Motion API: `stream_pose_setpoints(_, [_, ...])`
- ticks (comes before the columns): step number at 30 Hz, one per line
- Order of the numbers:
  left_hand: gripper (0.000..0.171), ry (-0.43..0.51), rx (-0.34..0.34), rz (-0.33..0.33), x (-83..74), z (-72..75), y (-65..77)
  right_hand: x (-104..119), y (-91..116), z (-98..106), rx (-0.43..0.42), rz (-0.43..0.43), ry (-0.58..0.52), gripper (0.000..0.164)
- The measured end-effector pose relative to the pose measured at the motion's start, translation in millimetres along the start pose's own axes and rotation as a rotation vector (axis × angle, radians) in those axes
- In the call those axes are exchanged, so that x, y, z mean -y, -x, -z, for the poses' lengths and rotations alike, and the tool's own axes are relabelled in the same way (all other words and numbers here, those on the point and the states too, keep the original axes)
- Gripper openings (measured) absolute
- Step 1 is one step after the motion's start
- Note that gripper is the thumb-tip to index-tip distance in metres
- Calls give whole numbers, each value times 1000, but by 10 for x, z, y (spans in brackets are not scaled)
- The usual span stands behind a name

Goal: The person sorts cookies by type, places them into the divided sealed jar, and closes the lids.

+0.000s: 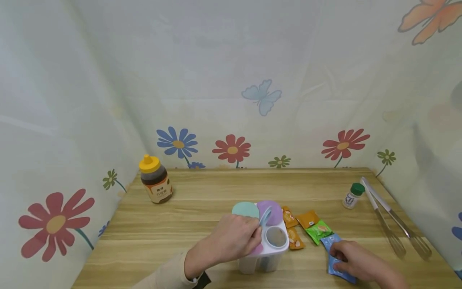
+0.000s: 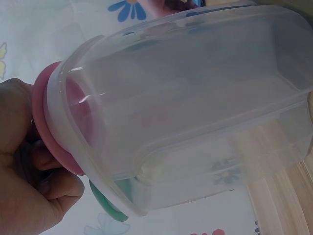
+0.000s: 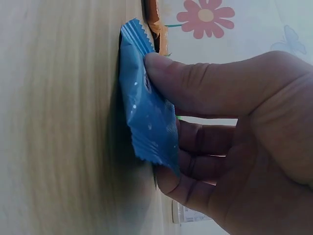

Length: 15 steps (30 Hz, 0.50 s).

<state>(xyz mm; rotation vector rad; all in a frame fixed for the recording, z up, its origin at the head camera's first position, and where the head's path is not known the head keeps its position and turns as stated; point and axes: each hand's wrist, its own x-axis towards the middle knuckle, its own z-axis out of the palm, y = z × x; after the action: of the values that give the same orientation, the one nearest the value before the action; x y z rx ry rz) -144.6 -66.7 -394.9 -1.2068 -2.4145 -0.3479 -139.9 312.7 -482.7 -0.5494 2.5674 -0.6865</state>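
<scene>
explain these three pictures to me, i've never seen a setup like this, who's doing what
No robot here: someone works bare-handed. The wide picture comes from a camera on the head, the other two from cameras on the wrists. On the wood-patterned table stand a box with coloured lids, a yellow-capped jar and a green-capped bottle; metal tongs and small packets lie there too. The left hand holds a light blue piece, perhaps a lid, over the box. The right hand pinches a blue packet.
</scene>
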Motion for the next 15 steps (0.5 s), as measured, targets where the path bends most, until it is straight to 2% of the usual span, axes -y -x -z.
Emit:
stream_pose_setpoints(6, [30,-9,-1,6,-8,7,-1,-1,14,-8,-51,41,17,16])
stream_pose_setpoints(15, [30,-13,-16,0,-4,-4,1,68,39,-35,-233,86,78,17])
